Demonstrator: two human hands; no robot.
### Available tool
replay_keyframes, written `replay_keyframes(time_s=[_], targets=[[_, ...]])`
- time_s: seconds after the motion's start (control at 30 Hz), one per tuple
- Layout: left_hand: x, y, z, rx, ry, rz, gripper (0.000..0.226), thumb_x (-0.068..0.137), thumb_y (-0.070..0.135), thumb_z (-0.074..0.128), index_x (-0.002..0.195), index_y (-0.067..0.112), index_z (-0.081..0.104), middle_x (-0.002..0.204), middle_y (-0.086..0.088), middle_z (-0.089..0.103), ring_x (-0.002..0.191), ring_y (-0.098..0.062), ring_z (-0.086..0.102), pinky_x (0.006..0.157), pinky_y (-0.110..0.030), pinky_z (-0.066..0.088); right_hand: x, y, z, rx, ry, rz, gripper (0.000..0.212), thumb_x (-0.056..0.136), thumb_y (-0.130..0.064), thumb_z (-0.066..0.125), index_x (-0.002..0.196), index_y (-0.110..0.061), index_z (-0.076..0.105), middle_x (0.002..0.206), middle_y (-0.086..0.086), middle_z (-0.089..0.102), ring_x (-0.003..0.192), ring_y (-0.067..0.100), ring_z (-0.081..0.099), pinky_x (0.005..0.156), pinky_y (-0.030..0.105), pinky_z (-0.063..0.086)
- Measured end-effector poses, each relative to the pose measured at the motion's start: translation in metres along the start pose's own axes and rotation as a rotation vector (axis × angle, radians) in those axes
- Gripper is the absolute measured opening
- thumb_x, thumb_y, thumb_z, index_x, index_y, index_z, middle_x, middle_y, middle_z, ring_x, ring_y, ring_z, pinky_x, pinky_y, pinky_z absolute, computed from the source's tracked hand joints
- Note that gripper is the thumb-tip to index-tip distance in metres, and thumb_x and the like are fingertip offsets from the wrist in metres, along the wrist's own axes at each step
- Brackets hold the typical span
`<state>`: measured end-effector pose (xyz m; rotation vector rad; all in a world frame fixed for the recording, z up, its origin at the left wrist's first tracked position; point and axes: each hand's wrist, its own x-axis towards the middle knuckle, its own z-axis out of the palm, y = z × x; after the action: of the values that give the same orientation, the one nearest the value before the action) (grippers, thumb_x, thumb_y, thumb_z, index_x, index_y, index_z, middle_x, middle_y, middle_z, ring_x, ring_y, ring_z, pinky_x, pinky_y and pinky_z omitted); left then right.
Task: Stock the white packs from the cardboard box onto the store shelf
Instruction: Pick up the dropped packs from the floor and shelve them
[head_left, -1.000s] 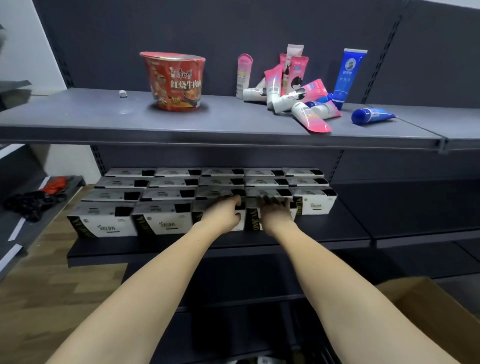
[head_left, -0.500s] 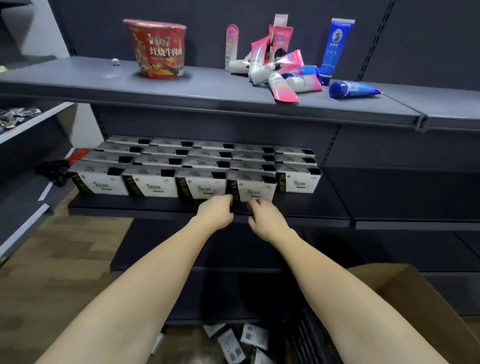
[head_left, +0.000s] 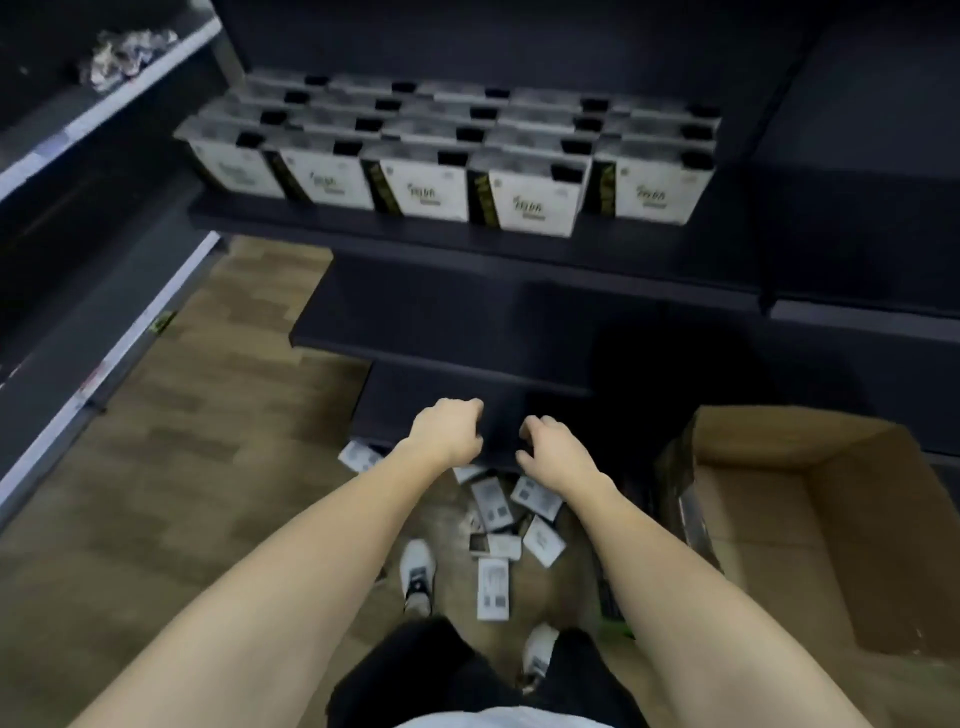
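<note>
Several rows of white packs (head_left: 535, 200) with black side stripes stand upright on the dark store shelf (head_left: 467, 236). The fourth front pack sticks out slightly past its neighbours. An open cardboard box (head_left: 883, 525) sits on the floor at the lower right, and what I see of its inside shows only bare cardboard. My left hand (head_left: 447, 431) hangs low in front of the bottom shelves, fingers curled into a loose fist with nothing in it. My right hand (head_left: 553, 452) is beside it, fingers bent and apart, holding nothing.
Small white printed packets (head_left: 493, 506) lie scattered on the wooden floor by my shoes (head_left: 418, 571). Two lower dark shelves (head_left: 441, 317) jut out below the stocked one. Another shelf unit (head_left: 104, 114) on the left holds a crumpled wrapper (head_left: 124, 49).
Both hands have let go of the front-row packs and dropped well below the stocked shelf. My view has tilted down, so the upper shelf is out of sight and the floor and box show.
</note>
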<state>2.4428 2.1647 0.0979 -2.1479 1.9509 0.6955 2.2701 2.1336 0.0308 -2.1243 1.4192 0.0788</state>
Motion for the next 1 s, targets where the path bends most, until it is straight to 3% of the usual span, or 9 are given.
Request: replay_keyframes(time_s=[0.2,0.33,0.6,0.77,1.0], targets=[[-0.019,0.002,0.082,-0.034,-0.103,-0.055,0.031,0.094,0.024,0.053,0.123,0.014,0.053,0.121,-0.009,0.061,0.113,-0.031,0.053,0.082,-0.039,0.046,-0.023,0.027,0.079,0.065,-0.153,0.097,0.034,0.095,-0.027,0.055,0.126,-0.013,0.052,0.123,0.011,0.054,0.113,0.032,0.052,0.089,0.040,0.049],[-0.012,-0.003,0.134,-0.038,-0.193,-0.067,0.029,0.094,0.022,0.051,0.122,0.013,0.053,0.122,-0.010,0.060,0.113,-0.032,0.053,0.079,-0.037,0.045,-0.030,0.041,0.127,0.108,-0.202,0.183,0.037,0.094,-0.032,0.057,0.126,-0.014,0.052,0.124,0.012,0.056,0.115,0.032,0.053,0.090,0.039,0.048],[0.039,-0.036,0.255,-0.067,-0.386,-0.087,0.041,0.091,0.022,0.053,0.131,0.012,0.054,0.127,-0.017,0.060,0.119,-0.034,0.054,0.090,-0.040,0.050,-0.012,0.082,0.248,0.253,-0.292,0.441,0.049,0.092,-0.031,0.061,0.135,-0.011,0.047,0.131,0.014,0.051,0.125,0.035,0.047,0.099,0.044,0.047],[0.077,-0.065,0.343,-0.047,-0.480,-0.090,0.034,0.092,0.020,0.052,0.125,0.014,0.056,0.127,-0.016,0.060,0.116,-0.035,0.058,0.085,-0.037,0.047,0.015,0.105,0.336,0.381,-0.270,0.643,0.044,0.088,-0.031,0.064,0.123,-0.008,0.050,0.123,0.017,0.055,0.116,0.037,0.054,0.097,0.043,0.046],[0.128,-0.107,0.459,-0.041,-0.556,-0.081,0.037,0.092,0.016,0.051,0.129,0.015,0.052,0.127,-0.014,0.058,0.116,-0.033,0.055,0.085,-0.039,0.050,0.047,0.133,0.461,0.399,-0.255,0.811,0.051,0.088,-0.034,0.066,0.131,-0.011,0.048,0.131,0.014,0.050,0.125,0.035,0.047,0.095,0.039,0.044]])
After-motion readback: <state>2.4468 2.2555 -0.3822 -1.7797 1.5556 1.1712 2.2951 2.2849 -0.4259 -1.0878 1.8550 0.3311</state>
